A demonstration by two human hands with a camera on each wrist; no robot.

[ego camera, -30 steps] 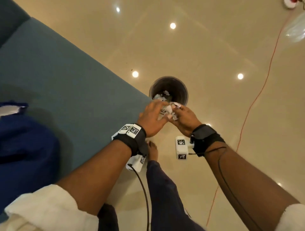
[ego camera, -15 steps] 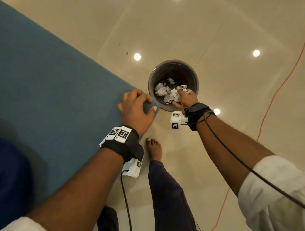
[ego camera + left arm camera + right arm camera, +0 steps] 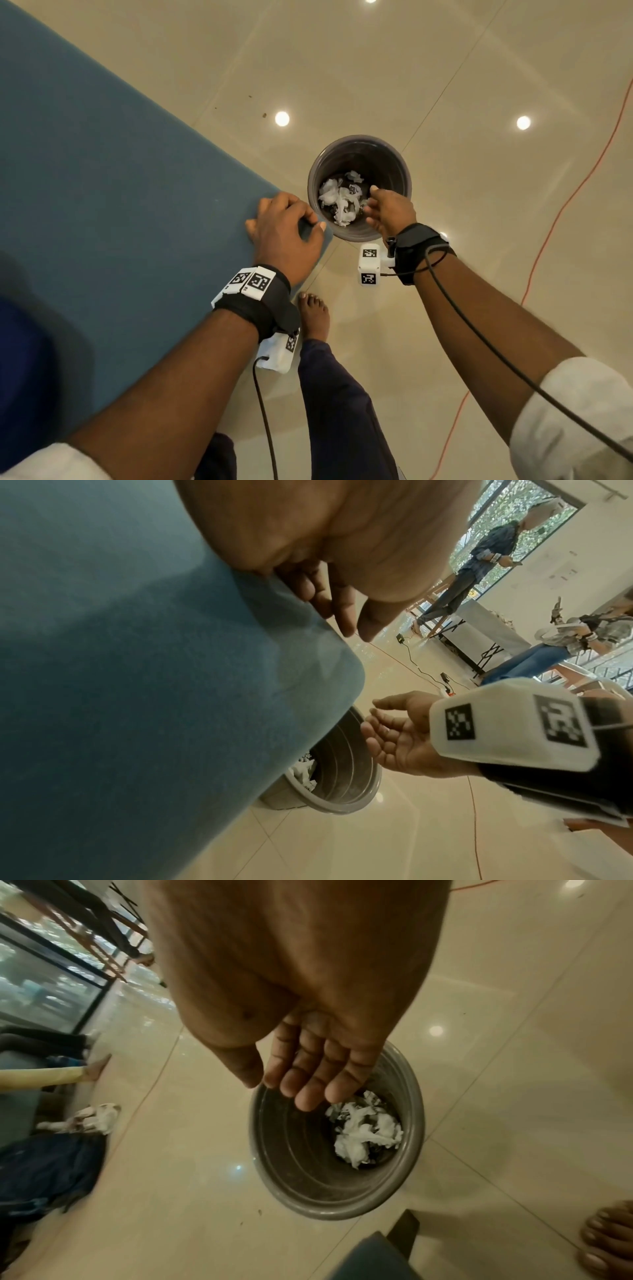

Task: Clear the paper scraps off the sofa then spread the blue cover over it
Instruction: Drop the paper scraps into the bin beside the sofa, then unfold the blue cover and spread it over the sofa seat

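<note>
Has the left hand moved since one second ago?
Yes. The left hand went from above the bin leftward onto the sofa corner.

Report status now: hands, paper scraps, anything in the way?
Left hand resting on sofa corner, right hand open and empty over bin. Paper scraps in bin. Blue cover not yet spread. No scraps seen on sofa.

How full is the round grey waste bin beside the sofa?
Nearly empty: crumpled white paper scraps lie only at the bottom of the round grey waste bin, its inner wall bare above them.
</note>
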